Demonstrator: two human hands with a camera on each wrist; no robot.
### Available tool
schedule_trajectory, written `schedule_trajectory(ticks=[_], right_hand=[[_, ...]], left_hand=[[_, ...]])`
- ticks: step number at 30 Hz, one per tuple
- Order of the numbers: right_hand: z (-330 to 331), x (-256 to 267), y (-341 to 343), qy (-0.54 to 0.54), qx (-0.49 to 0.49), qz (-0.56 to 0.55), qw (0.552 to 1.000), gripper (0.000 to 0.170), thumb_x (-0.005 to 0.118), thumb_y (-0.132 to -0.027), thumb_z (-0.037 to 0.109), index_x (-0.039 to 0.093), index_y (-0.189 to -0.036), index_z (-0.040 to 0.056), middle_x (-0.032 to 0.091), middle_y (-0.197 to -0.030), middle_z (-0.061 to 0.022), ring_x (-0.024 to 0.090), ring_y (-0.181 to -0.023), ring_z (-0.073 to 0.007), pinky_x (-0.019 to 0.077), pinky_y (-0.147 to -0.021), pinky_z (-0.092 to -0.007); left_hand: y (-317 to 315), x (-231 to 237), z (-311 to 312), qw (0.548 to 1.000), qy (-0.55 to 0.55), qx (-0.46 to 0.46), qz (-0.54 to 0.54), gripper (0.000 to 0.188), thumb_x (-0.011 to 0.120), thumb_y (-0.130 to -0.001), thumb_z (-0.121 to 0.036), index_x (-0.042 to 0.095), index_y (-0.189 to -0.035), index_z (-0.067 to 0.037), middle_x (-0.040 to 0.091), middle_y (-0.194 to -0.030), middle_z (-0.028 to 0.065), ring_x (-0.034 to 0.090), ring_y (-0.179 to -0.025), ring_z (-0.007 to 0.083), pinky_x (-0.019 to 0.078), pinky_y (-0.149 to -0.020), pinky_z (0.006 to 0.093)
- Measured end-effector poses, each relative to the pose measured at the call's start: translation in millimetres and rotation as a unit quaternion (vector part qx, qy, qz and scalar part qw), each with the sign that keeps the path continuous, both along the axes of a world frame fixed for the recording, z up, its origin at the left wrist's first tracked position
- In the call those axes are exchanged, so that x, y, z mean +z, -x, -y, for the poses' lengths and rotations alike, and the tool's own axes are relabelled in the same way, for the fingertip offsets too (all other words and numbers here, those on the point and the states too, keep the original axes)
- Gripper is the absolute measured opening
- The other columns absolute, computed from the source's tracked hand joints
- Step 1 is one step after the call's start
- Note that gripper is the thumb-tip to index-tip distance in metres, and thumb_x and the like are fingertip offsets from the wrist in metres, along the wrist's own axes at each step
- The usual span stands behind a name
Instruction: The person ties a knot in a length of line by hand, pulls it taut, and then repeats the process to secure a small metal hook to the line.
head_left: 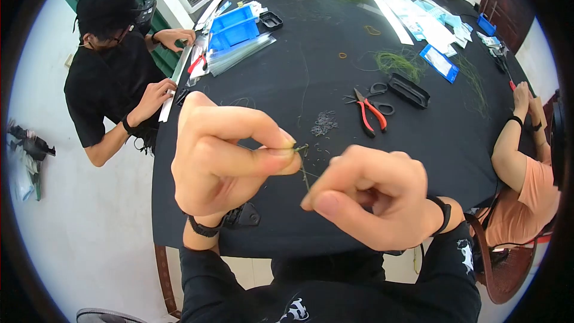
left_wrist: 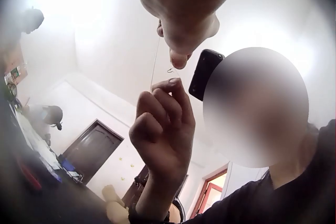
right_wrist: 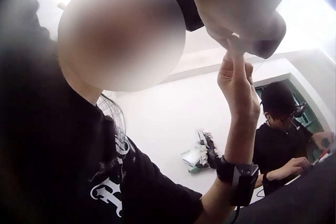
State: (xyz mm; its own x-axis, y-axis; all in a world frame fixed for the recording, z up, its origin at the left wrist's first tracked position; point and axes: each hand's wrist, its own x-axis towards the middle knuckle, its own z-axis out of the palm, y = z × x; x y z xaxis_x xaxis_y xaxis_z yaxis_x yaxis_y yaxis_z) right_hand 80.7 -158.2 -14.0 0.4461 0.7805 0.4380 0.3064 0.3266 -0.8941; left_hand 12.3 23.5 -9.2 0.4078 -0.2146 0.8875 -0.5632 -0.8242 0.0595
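Note:
Between thumb and index finger, my left hand (head_left: 230,158) pinches a small fish hook (left_wrist: 169,70); its curved tip pokes out past the fingertips. Thin fishing line (head_left: 307,182) runs from the hook toward my right hand (head_left: 373,197). The right thumb and index finger pinch that line, with the other fingers curled in. Both hands are raised over the near part of the black-covered table, fingertips a short way apart. Beyond them lies a heap of small dark hooks (head_left: 323,123) with a few loose ones beside it.
Red-handled pliers (head_left: 372,115), black scissors (head_left: 382,100) and a black tray (head_left: 409,91) lie ahead to the right. Green line bundles (head_left: 397,64) sit farther back. Blue bins (head_left: 234,27) stand at the far left. A person in black (head_left: 113,78) works on the left; others sit around the table.

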Motion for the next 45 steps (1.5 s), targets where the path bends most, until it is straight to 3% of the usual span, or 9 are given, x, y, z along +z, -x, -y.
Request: schedule_trajectory(ticks=[10, 15, 24, 29, 34, 37, 42, 43, 45], right_hand=[[9.4, 15.0, -13.4, 0.009, 0.061, 0.104, 0.993, 0.007, 0.062, -0.075, -0.002, 0.063, -0.081, 0.0021, 0.058, -0.064, -0.0042, 0.043, -0.045, -0.0072, 0.0290, -0.039, -0.0207], [9.1, 15.2, -22.8, -0.011, -0.004, 0.014, 1.000, 0.015, 0.059, -0.081, 0.012, 0.060, -0.076, -0.0013, 0.058, -0.062, -0.0036, 0.039, -0.046, -0.0025, 0.0252, -0.042, -0.0179], [-22.1, -15.2, -24.2, 0.000, 0.148, -0.143, 0.979, 0.008, 0.051, -0.089, 0.006, 0.052, -0.087, -0.0019, 0.057, -0.072, -0.0006, 0.050, -0.067, -0.0009, 0.0372, -0.057, -0.0156], [-23.9, -23.1, -24.7, -0.003, 0.107, -0.050, 0.993, 0.009, 0.054, -0.087, 0.008, 0.053, -0.086, -0.0013, 0.052, -0.064, 0.0012, 0.040, -0.056, -0.0012, 0.0302, -0.049, -0.0183], [-24.5, -17.6, -39.9, 0.030, -0.014, 0.144, 0.989, 0.011, 0.061, -0.080, 0.007, 0.055, -0.086, 0.0014, 0.047, -0.060, -0.0014, 0.033, -0.048, -0.0059, 0.0272, -0.046, -0.0223], [-27.5, -12.6, -49.1, 0.067, -0.068, 0.136, 0.986, 0.011, 0.060, -0.078, 0.007, 0.057, -0.088, 0.0020, 0.050, -0.065, -0.0029, 0.037, -0.049, -0.0066, 0.0297, -0.046, -0.0223], [-8.2, 1.5, -77.7, 0.101, 0.152, 0.042, 0.982, 0.013, 0.057, -0.084, 0.014, 0.058, -0.089, 0.0019, 0.055, -0.069, -0.0008, 0.047, -0.054, -0.0058, 0.0365, -0.050, -0.0191], [-8.2, 3.7, -74.9, 0.058, 0.081, 0.071, 0.992, 0.036, 0.054, -0.086, 0.034, 0.058, -0.084, -0.0017, 0.050, -0.057, -0.0016, 0.042, -0.052, -0.0064, 0.0335, -0.052, -0.0199], [-5.8, 3.5, -86.5, -0.012, 0.030, 0.111, 0.993, 0.022, 0.057, -0.085, 0.022, 0.057, -0.081, 0.0006, 0.052, -0.068, -0.0010, 0.047, -0.064, -0.0066, 0.0376, -0.061, -0.0200]], left_hand=[[16.5, 3.3, 21.4, 0.994, -0.045, 0.084, -0.057, 0.024, 0.074, -0.043, -0.013, 0.066, -0.065, -0.017, 0.061, -0.080, -0.0070, 0.045, -0.063, 0.0097, 0.0352, -0.055, 0.0224], [9.1, -9.0, 27.8, 0.999, -0.017, 0.017, -0.041, 0.034, 0.075, -0.045, -0.008, 0.061, -0.074, -0.019, 0.060, -0.084, -0.0089, 0.044, -0.062, 0.0100, 0.0377, -0.053, 0.0228], [-0.5, -15.0, 23.3, 0.993, 0.092, -0.072, -0.020, 0.029, 0.080, -0.056, -0.013, 0.058, -0.074, -0.016, 0.060, -0.082, -0.0046, 0.043, -0.061, 0.0084, 0.0322, -0.053, 0.0201], [-6.1, -15.8, 18.6, 0.983, 0.125, -0.135, 0.007, 0.028, 0.076, -0.057, -0.003, 0.060, -0.080, -0.008, 0.062, -0.082, 0.0017, 0.044, -0.057, 0.0095, 0.0273, -0.049, 0.0224], [-7.8, -15.4, 19.9, 0.979, 0.158, -0.123, -0.046, 0.020, 0.071, -0.070, -0.008, 0.053, -0.080, -0.006, 0.058, -0.085, 0.0064, 0.046, -0.066, 0.0102, 0.0360, -0.058, 0.0213], [-11.5, -15.2, 17.6, 0.967, 0.208, -0.149, -0.009, 0.017, 0.064, -0.078, -0.010, 0.049, -0.083, -0.003, 0.054, -0.089, 0.0110, 0.048, -0.071, 0.0116, 0.0397, -0.064, 0.0219], [-4.3, -9.2, 11.9, 0.954, 0.253, -0.160, 0.026, 0.018, 0.056, -0.085, -0.018, 0.046, -0.084, -0.002, 0.051, -0.090, 0.0127, 0.050, -0.074, 0.0135, 0.0405, -0.065, 0.0210], [-1.0, -4.9, 10.5, 0.970, 0.204, -0.129, 0.003, 0.017, 0.054, -0.086, -0.017, 0.045, -0.081, -0.004, 0.050, -0.088, 0.0115, 0.049, -0.074, 0.0140, 0.0412, -0.065, 0.0238], [4.7, 4.3, 12.1, 0.988, 0.121, -0.087, -0.049, 0.015, 0.052, -0.086, -0.014, 0.043, -0.076, -0.006, 0.051, -0.085, 0.0095, 0.049, -0.072, 0.0149, 0.0425, -0.064, 0.0278]])
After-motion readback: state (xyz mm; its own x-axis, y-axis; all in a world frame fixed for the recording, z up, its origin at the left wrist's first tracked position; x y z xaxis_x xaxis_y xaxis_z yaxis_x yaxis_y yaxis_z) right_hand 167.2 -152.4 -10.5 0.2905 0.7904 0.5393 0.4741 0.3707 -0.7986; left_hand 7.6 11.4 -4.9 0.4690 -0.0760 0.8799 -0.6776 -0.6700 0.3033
